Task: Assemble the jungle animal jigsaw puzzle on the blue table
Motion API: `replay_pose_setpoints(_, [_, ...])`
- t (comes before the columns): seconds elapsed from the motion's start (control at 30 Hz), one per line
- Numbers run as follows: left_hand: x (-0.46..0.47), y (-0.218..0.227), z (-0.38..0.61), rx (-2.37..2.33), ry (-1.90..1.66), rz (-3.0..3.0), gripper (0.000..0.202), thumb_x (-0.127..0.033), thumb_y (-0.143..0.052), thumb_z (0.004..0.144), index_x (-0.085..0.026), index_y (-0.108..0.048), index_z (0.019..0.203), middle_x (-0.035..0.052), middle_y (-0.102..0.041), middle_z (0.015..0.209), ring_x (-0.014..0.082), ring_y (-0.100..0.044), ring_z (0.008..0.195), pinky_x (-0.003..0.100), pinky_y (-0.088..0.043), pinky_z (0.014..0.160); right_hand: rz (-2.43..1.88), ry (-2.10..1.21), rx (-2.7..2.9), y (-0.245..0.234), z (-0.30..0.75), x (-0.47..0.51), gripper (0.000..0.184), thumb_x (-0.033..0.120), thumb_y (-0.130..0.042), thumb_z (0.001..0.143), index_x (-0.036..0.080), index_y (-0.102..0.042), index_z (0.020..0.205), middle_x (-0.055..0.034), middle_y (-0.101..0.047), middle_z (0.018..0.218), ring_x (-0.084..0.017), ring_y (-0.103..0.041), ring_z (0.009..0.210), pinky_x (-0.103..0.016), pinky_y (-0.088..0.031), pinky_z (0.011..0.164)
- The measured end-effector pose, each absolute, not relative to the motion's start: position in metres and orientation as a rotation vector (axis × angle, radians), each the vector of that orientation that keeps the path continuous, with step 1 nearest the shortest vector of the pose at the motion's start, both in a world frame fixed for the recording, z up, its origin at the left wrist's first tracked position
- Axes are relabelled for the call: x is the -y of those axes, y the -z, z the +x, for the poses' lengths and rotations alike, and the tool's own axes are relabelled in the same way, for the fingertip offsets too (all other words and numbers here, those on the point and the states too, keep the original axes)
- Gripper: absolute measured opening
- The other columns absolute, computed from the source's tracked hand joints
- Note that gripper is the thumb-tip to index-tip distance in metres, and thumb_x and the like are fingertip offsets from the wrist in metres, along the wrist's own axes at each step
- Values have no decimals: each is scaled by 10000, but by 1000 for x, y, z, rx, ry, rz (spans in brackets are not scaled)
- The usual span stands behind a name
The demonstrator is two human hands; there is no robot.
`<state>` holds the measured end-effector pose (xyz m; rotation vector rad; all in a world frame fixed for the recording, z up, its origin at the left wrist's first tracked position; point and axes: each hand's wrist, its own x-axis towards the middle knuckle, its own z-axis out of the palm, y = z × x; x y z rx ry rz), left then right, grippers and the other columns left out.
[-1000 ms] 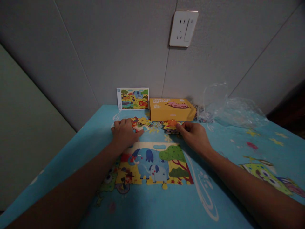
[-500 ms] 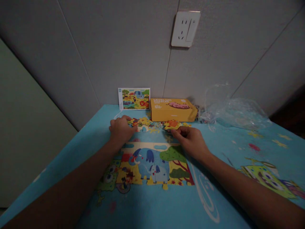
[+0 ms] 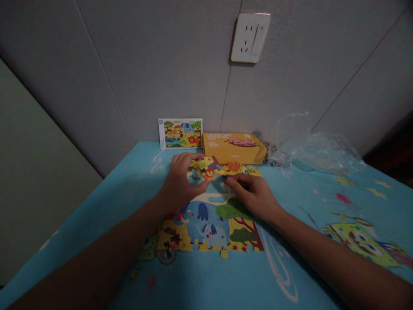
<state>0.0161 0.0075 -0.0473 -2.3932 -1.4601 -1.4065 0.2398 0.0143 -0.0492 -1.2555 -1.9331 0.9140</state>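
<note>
Head view (only view, light dim).

Left hand: fingers curled over the far-left end of the loose puzzle pieces, thumb tucked under the near edge. I read this as a pinch grasp on that end of the cluster.

Right hand: fingertips meet the near-right edge of the same cluster, palm low over the table. I cannot tell whether it grips a piece or only presses on it.

The loose puzzle pieces lie between the 2 hands and just beyond the fingertips, yellow and orange print facing up. With 1 hand at each end, the hold probably keeps the cluster flat and together.

Assembled puzzle section: flat on the blue printed tablecloth, directly below both wrists, between the 2 forearms. It shows 2 blue elephants and green trees. Its top edge runs just under the hands, close to the loose cluster.

Beyond the hands, against the wall:
- Yellow box, lying flat just behind the loose pieces and out of the way of the hands.
- Reference picture card, propped upright beyond the left hand with its print towards the wearer, likely so it can be seen at a glance.
- Clear plastic bag, crumpled, beyond and to the right of the right hand.

Wall socket: high on the wall, well above everything.
</note>
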Motion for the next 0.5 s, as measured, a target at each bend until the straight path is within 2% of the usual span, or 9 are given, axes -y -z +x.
replay_pose_setpoints(0.13, [3,43,23,1017,1213,-2737,574,-173,-683,806,-202,-426,1319,89,-586,1237,240,-521,1130,408,-434,979,-1130,-1044,1949,50,239,-12,444,573,-504,882,180,-528,678,47,-384,559,-88,-302,490,-253,-213,450])
replay_pose_setpoints(0.3, [3,42,21,988,1216,-2716,628,-127,-657,830,-225,-365,1378,90,-583,1274,249,-521,1154,431,-431,985,-1046,-1034,1965,50,239,-12,409,508,-497,910,198,-451,647,61,-359,546,-79,-275,484,-247,-208,451])
replay_pose_setpoints(0.5, [2,43,19,992,1203,-2710,629,-136,-663,834,-216,-371,1385,92,-582,1284,251,-517,1165,423,-433,983,-1062,-1072,1924,51,238,-12,367,472,-506,908,197,-467,668,62,-363,552,-81,-282,488,-246,-206,446])
